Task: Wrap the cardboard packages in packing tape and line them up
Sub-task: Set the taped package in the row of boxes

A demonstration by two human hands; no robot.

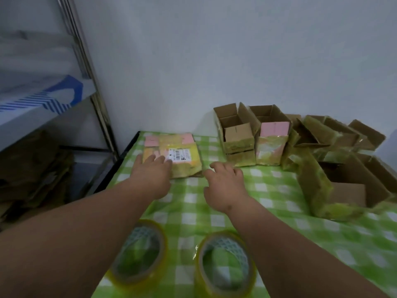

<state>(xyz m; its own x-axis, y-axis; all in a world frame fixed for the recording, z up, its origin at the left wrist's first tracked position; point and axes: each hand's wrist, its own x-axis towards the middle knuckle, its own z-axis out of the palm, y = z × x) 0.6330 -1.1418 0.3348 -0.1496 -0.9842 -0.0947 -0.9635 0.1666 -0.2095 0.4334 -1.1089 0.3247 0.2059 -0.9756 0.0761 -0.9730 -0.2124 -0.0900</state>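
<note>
The flat taped package [174, 157] lies near the table's far-left edge [126, 160]; left hand [150, 175] rests flat on it, right hand [225, 181] hovers beside, fingers loosely spread.

Glossy tape film over brown cardboard package [174, 157]; matt cardboard boxes [237, 134]; shiny, possibly plastic, checked tablecloth [193, 203]; translucent glossy tape rolls [225, 265]; polished metal shelf post [90, 82].

1. Right tape roll [225, 267]: near rim cut off by the bottom edge.
2. Left tape roll [139, 252]: partly hidden behind the left forearm.
3. Open boxes at far right [348, 160]: motion-blurred, count unclear.
4. Flat package [174, 155]: label text too small to read; near-left corner hidden under the left hand [152, 173].
</note>
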